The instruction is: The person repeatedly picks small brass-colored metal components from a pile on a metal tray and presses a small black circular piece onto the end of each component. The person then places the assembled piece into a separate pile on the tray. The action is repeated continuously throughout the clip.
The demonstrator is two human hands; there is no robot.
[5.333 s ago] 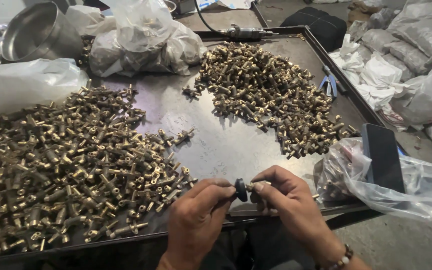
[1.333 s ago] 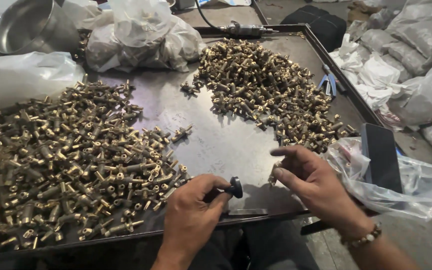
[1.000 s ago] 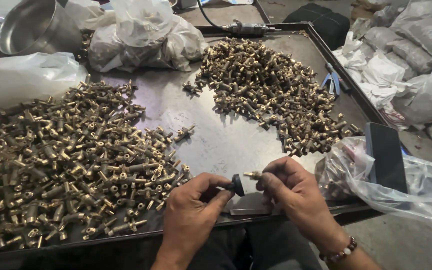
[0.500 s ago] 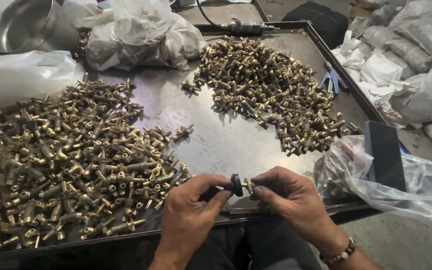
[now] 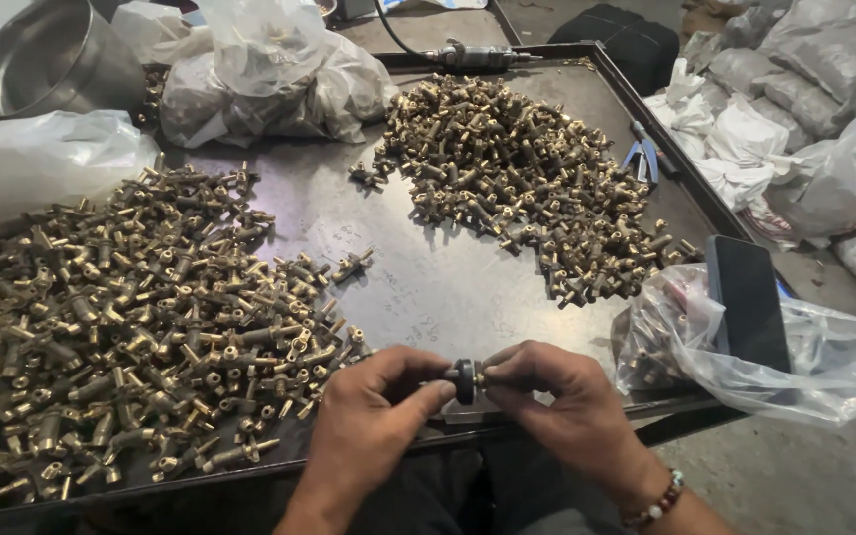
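Your fingertips pinch a small fitting.
Left hand [image 5: 369, 421] grips its round black disc [image 5: 464, 380]; right hand [image 5: 565, 401] pinches the brass stub [image 5: 481, 377].

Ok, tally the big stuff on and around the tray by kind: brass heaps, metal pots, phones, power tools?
Brass heaps: 2, the left heap and the right heap
Metal pot: 1
Phone: 1
Power tool: 1
Total: 5

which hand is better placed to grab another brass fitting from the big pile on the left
Left, probably. The left hand sits right beside the left pile of brass fittings, while the right hand pinches the small brass piece at the black tool, farther from that pile.
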